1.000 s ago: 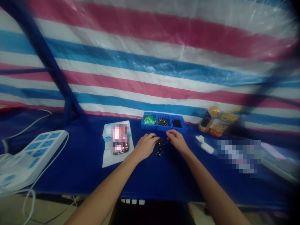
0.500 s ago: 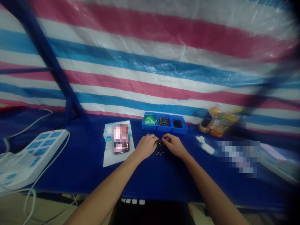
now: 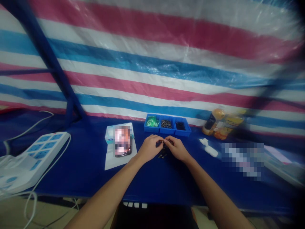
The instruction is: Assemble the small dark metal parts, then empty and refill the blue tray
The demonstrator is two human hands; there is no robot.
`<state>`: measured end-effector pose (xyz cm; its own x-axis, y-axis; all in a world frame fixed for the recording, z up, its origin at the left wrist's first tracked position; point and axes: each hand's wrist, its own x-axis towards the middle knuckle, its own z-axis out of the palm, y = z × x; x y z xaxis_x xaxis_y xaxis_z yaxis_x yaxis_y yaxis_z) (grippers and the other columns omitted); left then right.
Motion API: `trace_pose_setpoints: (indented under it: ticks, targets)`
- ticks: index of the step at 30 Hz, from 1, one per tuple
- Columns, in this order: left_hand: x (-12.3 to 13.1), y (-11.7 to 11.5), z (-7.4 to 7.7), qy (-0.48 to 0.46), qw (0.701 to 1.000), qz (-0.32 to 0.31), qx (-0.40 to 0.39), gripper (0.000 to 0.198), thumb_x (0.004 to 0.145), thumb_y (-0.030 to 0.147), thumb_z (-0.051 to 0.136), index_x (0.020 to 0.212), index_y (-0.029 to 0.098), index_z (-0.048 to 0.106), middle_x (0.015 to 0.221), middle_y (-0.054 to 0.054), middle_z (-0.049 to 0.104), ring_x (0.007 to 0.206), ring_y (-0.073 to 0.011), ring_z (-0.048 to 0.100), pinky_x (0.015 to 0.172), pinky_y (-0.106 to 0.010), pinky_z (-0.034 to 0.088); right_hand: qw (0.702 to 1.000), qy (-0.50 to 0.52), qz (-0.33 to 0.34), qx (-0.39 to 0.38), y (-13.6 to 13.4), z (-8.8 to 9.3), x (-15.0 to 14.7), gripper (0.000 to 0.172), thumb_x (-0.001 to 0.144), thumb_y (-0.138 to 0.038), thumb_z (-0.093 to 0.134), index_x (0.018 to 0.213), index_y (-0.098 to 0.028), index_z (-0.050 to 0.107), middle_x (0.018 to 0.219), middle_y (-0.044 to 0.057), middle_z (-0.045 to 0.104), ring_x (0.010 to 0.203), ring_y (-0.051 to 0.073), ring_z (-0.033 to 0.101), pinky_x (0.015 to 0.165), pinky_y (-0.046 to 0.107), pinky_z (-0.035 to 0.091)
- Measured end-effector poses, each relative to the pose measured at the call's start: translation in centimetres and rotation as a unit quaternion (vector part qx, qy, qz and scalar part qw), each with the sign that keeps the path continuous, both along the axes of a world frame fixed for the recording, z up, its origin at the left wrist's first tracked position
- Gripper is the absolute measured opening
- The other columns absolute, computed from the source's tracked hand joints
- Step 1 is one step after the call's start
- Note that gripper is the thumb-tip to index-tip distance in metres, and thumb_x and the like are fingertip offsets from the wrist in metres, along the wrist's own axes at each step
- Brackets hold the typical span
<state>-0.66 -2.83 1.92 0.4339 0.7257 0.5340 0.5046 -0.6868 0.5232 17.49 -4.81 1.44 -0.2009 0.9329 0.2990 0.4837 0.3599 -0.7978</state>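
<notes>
The left hand (image 3: pixel 149 149) and right hand (image 3: pixel 177 149) sit narrowly cupped, fingertips meeting over a few small black screws (image 3: pixel 162 155) lying just below them on the blue-covered table (image 3: pixel 83 178); whether they pinch one, I cannot tell.

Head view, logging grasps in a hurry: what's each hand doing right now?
Left hand: closed on a small dark screw, it seems.
Right hand: closed at the same spot; grip unclear.

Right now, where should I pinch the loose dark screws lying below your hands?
Probably by the shank of a small dark screw, from the near side: they seem to lie flat on the blue tablecloth, and the left hand and right hand crowd the far side.
</notes>
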Motion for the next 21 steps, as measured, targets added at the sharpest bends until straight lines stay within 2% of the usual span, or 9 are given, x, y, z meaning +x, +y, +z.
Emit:
trace_pose_setpoints:
  ticks: [6,10,12,15,17,21]
  targets:
    - [0.0,0.0,0.2,-0.022,1.000,0.006,-0.016,0.016,0.085,0.021,0.060,0.099,0.022,0.068,0.090,-0.001,0.068,0.085,-0.0170,0.061,0.081,-0.030,0.047,0.999,0.035,0.010,-0.018,0.1,-0.1,0.1,0.034,0.092,-0.046,0.050,0.079,-0.018,0.063,0.072,0.000,0.060,0.065,0.013,0.051,0.061,0.024,0.039]
    - [-0.2,-0.1,0.2,-0.002,0.999,0.018,-0.032,0.021,0.089,0.026,0.057,0.107,0.023,0.065,0.098,-0.002,0.066,0.093,-0.0185,0.060,0.084,-0.031,0.047,0.993,0.095,-0.037,-0.060,0.9,0.1,1.1,0.040,0.088,-0.051,0.054,0.067,-0.016,0.057,0.061,-0.001,0.054,0.055,0.011,0.047,0.052,0.023,0.035]
    - [-0.3,-0.2,-0.1,0.032,0.999,0.013,-0.031,0.022,0.091,0.026,0.053,0.110,0.024,0.065,0.103,-0.003,0.065,0.098,-0.0195,0.058,0.087,-0.033,0.046,0.979,0.168,-0.096,-0.061,1.5,0.2,1.9,0.039,0.085,-0.054,0.056,0.075,-0.017,0.058,0.061,-0.002,0.053,0.049,0.009,0.044,0.046,0.022,0.031]
    - [-0.5,-0.2,-0.6,0.096,0.995,-0.010,-0.017,0.027,0.093,0.023,0.049,0.115,0.027,0.064,0.112,-0.002,0.063,0.101,-0.0201,0.056,0.091,-0.036,0.043,0.951,0.247,-0.179,-0.049,2.2,0.4,3.0,0.044,0.078,-0.058,0.063,0.098,-0.019,0.056,0.066,-0.003,0.057,0.041,0.008,0.041,0.041,0.022,0.027]
    - [-0.5,-0.2,-0.9,0.132,0.991,-0.022,-0.009,0.029,0.094,0.022,0.047,0.115,0.028,0.065,0.115,-0.001,0.062,0.099,-0.0204,0.055,0.090,-0.037,0.043,0.950,0.234,-0.200,-0.047,2.4,0.3,3.5,0.049,0.075,-0.058,0.067,0.103,-0.019,0.055,0.064,-0.003,0.058,0.041,0.009,0.041,0.040,0.022,0.027]
    - [-0.5,0.0,-1.2,0.175,0.984,-0.028,-0.007,0.028,0.095,0.021,0.044,0.110,0.028,0.068,0.114,-0.002,0.063,0.096,-0.0207,0.053,0.085,-0.036,0.043,0.971,0.139,-0.196,-0.017,2.0,0.2,3.4,0.040,0.079,-0.055,0.063,0.094,-0.018,0.061,0.059,-0.002,0.056,0.048,0.011,0.045,0.046,0.024,0.032]
